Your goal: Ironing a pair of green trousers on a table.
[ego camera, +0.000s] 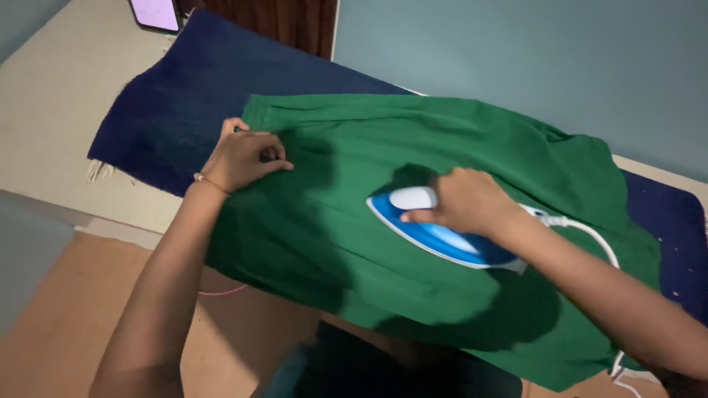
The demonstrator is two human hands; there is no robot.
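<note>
Right hand (468, 200) wraps the iron (435, 232), grip tight on its handle, nose pointing left across the green cloth (354, 243). Left hand (243, 156) lies ahead of that nose, fingers bunched, pinching the cloth's edge on the bench (51, 110).

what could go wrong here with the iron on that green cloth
1. The left hand pins the green cloth ahead of the tip of the blue and white iron; a push that way might burn the fingers.
2. The white cord trails over the cloth beside the right hand and could snag or drag folds into it.
3. The cloth's near edge hangs off the dark blue pad, so it may slide down.
</note>
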